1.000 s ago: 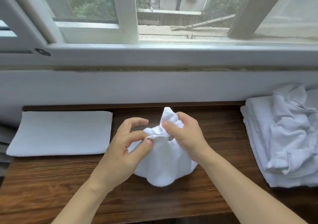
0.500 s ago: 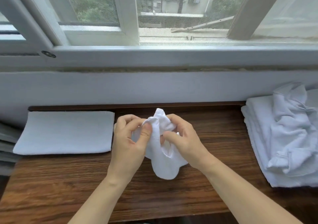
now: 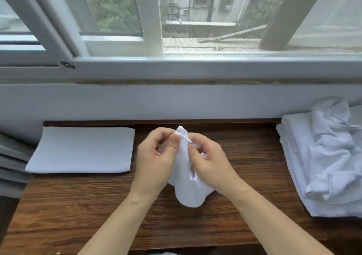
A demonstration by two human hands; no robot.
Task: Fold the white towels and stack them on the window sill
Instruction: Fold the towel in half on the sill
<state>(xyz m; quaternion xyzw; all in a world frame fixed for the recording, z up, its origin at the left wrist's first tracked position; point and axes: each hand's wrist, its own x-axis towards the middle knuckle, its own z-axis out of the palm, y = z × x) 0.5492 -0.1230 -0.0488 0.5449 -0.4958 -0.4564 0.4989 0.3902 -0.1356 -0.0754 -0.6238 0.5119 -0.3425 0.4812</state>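
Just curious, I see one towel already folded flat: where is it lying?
In the head view the folded towel lies flat on the wooden sill, at its left end below the window, left of the left hand.

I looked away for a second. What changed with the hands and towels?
Both hands, left hand and right hand, drew closer together, bunching the small towel into a narrower hanging bundle; both still pinch its top. The folded towel and the rumpled pile stayed put.

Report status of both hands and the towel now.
Left hand, right hand: each grip pinching small white cloth towel. Towel bunched, unfolded. Nothing blocking.
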